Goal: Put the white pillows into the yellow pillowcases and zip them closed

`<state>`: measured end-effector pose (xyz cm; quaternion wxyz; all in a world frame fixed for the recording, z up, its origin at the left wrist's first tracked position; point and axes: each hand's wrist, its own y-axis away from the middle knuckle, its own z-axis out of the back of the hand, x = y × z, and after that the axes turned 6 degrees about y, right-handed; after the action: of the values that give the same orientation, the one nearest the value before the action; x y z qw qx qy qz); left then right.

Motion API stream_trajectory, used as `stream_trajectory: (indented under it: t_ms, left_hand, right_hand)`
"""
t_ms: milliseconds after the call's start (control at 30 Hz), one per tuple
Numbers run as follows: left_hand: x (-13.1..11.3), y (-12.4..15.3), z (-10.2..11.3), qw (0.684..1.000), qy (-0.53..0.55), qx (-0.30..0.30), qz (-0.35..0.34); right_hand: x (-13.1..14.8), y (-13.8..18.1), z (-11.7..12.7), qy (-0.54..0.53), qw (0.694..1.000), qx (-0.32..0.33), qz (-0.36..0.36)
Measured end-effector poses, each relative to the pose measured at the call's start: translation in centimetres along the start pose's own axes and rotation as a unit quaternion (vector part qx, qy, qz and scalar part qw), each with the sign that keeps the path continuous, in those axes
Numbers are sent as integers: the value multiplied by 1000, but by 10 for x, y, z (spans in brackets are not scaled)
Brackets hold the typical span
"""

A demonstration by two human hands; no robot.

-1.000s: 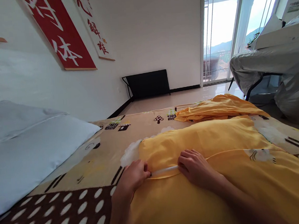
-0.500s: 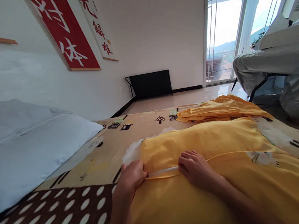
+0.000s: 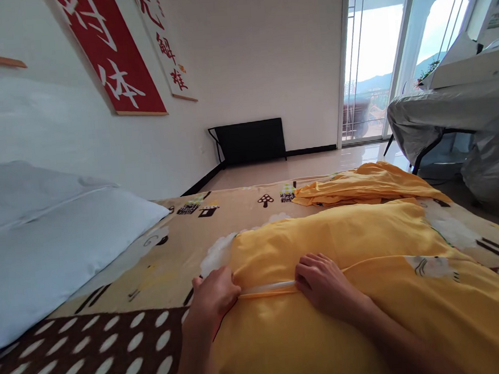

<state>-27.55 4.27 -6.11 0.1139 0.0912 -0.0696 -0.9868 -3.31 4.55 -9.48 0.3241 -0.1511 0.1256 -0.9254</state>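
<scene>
A plump yellow pillowcase (image 3: 286, 338) lies in front of me, with a narrow opening across it where a white strip (image 3: 277, 286) shows. At the left end of that opening, my left hand (image 3: 216, 294) is closed on the pillowcase's edge. My right hand (image 3: 324, 281) has its fingers curled over the fabric at the strip's right end, pinching the edge; its fingertips are partly hidden. Right of it, a loose flap with a pale printed patch (image 3: 434, 268) lies over the pillowcase.
A white pillow (image 3: 57, 246) rests at the left on the patterned blanket (image 3: 150, 296). Crumpled orange-yellow cloth (image 3: 369, 181) lies at the bed's far edge. Beyond are a black folded frame (image 3: 250, 141) against the wall and a plastic-covered table (image 3: 449, 104) at the right.
The view has shifted slightly. Both hands keep their places on the pillowcase, and the opening between them looks a little narrower and straighter.
</scene>
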Motion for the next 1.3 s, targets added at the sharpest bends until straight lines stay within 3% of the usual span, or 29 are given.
stream_trajectory:
  t_ms: [167, 333, 467, 567, 667, 833, 1033, 1200, 1300]
  left_hand:
    - [2, -3, -3, 1000, 3, -1, 4]
    - [5, -1, -2, 1000, -1, 3, 0]
    - [-3, 6, 10, 995, 36, -45, -85]
    - [-27, 12, 12, 974, 109, -63, -187]
    - [-61, 13, -7, 953, 147, -101, -245]
    - [-101, 8, -55, 954, 78, -141, -254]
    - [-99, -7, -78, 942, 36, -194, -272]
    - [-99, -6, -76, 941, 59, -189, -275]
    - [-85, 1, -71, 941, 62, -185, -277]
  right_hand:
    - [-2, -1, 4, 8, 1000, -11, -6]
    - [-10, 3, 24, -1, 1000, 0, -10]
    - [-18, 5, 33, -3, 1000, 10, 5]
    - [-20, 3, 29, 8, 1000, 2, -4]
    - [-17, -1, 16, 37, 999, -32, -12]
    - [-15, -4, -8, 61, 993, -103, -26]
    - [-23, -1, -20, 33, 995, -97, -21]
    - [-17, 2, -21, 42, 994, -97, -24]
    - [-31, 14, -7, 59, 993, -100, -2]
